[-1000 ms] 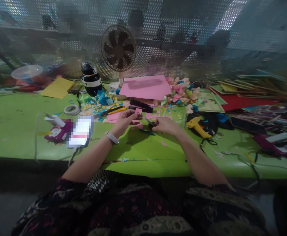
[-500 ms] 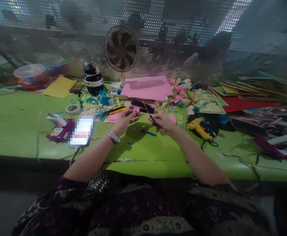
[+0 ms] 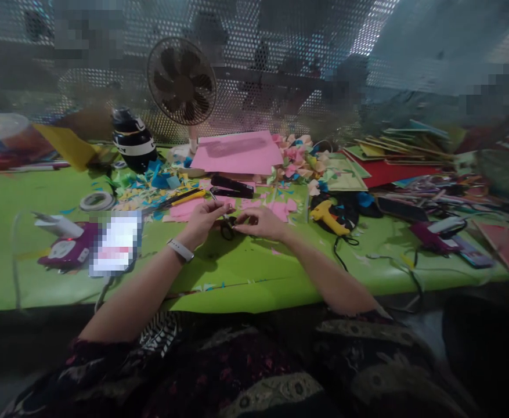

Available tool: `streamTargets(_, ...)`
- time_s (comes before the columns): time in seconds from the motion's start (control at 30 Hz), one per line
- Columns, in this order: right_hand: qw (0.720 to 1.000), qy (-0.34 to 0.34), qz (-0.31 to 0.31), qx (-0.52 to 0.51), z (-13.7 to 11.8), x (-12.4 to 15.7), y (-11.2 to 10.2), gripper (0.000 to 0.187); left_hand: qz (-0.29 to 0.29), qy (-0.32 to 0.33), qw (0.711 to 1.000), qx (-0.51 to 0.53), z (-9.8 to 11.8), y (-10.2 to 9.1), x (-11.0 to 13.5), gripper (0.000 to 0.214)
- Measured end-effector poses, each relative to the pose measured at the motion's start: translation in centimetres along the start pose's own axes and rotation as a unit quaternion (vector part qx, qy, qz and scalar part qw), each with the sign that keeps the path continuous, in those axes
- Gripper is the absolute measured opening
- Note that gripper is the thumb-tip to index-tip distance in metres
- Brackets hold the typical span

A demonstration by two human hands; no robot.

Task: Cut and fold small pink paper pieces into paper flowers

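A pair of scissors with dark handles hangs from my left hand. Its blades point away from me and its handles point back toward my body. My left fingers are closed around the blade end. Just to the right, my right hand is pinched closed beside the handles; whatever sits between its fingertips is too small to make out. Pink paper pieces lie just beyond both hands. Behind the hands rests a black stapler, with a yellow-and-black cutter to the left.
Pink sheets lie before a fan and a black bottle. At left are a phone, a purple device and tape. A yellow glue gun with its cord lies right, near stacked coloured sheets.
The scissors have passed from my right hand to my left and now point away from me. My right hand has moved closer to the left. The whole view has swung rightward.
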State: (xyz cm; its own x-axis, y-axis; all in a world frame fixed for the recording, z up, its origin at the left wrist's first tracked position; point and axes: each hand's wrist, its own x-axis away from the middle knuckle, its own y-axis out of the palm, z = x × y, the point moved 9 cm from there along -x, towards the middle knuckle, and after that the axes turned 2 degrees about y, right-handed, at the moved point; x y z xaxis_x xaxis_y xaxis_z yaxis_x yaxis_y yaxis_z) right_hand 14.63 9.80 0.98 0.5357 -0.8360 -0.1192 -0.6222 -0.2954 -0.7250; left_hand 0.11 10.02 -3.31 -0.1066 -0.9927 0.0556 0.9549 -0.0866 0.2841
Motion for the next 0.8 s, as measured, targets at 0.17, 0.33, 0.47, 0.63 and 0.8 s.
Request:
streamTargets(0.17, 0.967, 0.095, 0.101, 0.215, 4.7, 1.0, -8.4, 0.037, 0.042, 0.038, 0.998, 0.025, 0.8, -1.1, -0.6, 0.046)
streamTargets(0.33, 0.902, 0.252, -0.009, 0.351, 10.9, 1.5, -9.3, 0.041, 0.014, 0.006, 1.000, 0.015, 0.2, -0.6, -0.7, 0.046)
streamTargets(0.47, 0.886, 0.280, -0.008, 0.370, 11.2, 1.6, -9.2, 0.025, -0.004, -0.026, 1.000, 0.000, -0.3, -0.1, -0.4, 0.038)
streamTargets(0.63, 0.882, 0.267, 0.083, 0.379, 9.7, 1.7, -11.0, 0.037, -0.048, -0.026, 0.998, -0.034, -0.4, 0.7, -0.2, 0.026)
streamTargets(0.8, 0.955, 0.076, 0.124, 0.258, 5.7, -0.4, -7.2, 0.044, -0.138, -0.080, 0.986, -0.059, -2.5, 2.0, 0.2, 0.023)
